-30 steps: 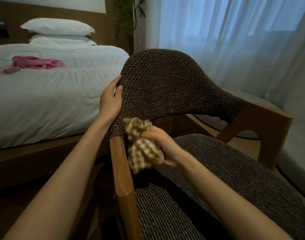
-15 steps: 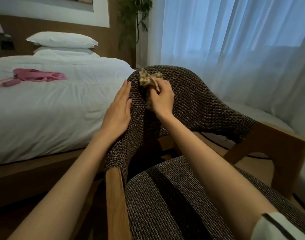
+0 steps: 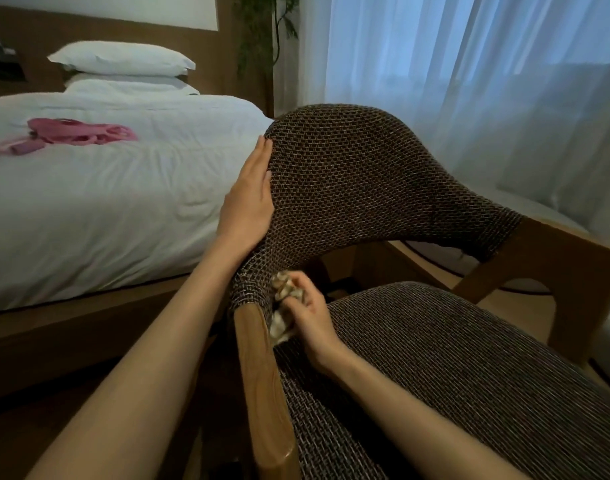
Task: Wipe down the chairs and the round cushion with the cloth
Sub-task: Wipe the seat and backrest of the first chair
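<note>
Down by the wooden arm [image 3: 258,368] of the chair [image 3: 383,209], my right hand [image 3: 310,320] pinches the bunched cloth [image 3: 284,289] against the backrest [image 3: 348,168], my left hand [image 3: 249,199] flat on its edge, fingers together; seat [image 3: 469,375] likely not yet wiped.

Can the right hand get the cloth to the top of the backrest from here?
Probably yes: the backrest face above the right hand and cloth is bare; the left hand rests at its edge.

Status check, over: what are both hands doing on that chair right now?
Left hand flat on edge of chair back. Right hand grips the cloth low beside the wooden armrest. Nothing blocks the wipe.
</note>
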